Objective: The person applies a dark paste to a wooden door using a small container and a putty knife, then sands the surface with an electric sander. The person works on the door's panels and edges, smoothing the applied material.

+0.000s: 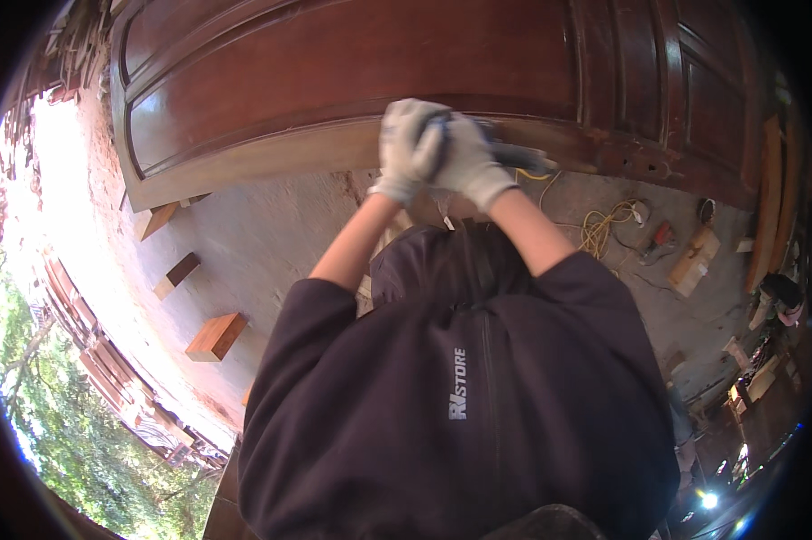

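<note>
A large reddish-brown panelled wooden door [352,67] lies across the far side in front of me. Its near edge strip [280,153] is pale bare wood on the left and dark on the right. Both my hands wear whitish work gloves and meet at this edge, blurred by motion. My left hand [408,148] is closed on the front of a dark handheld power tool [525,158]. Just right of it, my right hand [471,162] wraps around the same tool. The gloves hide most of its body, so its exact kind does not show.
Wooden blocks [217,337] stand on the concrete floor [271,243] at left. On the right lie a coiled yellow cord [599,229], a red-and-dark tool [661,236] and a light wood block [694,261]. Long boards [771,207] stand at the far right.
</note>
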Motion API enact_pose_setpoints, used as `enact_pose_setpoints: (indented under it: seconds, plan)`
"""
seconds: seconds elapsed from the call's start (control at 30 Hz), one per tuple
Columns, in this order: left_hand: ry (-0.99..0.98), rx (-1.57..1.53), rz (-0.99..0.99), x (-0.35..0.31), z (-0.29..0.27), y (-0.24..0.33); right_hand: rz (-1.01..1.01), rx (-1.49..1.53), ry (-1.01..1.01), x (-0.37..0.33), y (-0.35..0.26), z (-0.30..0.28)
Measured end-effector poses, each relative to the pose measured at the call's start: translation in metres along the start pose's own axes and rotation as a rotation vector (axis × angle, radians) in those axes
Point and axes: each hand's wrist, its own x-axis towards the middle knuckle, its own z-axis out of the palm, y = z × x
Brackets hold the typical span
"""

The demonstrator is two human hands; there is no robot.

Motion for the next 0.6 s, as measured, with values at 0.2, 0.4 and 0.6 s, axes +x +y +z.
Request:
enact_pose_setpoints:
  seconds: [0.2,0.4,0.6]
  plan:
    - [0.142,0.091,-0.185,-0.026,-0.078,-0.038,-0.059,-0.136,-0.162,0.061,-0.074,0.047]
    - [-0.021,0.074,0.018,-0.014,0.001,0.004,-0.004,0.019,0.107,-0.016,-0.013,0.002]
    - [-0.230,-0.046,0.148,0.033,0.143,0.082,0.456,-0.119,-0.041,-0.122,0.081,-0.079]
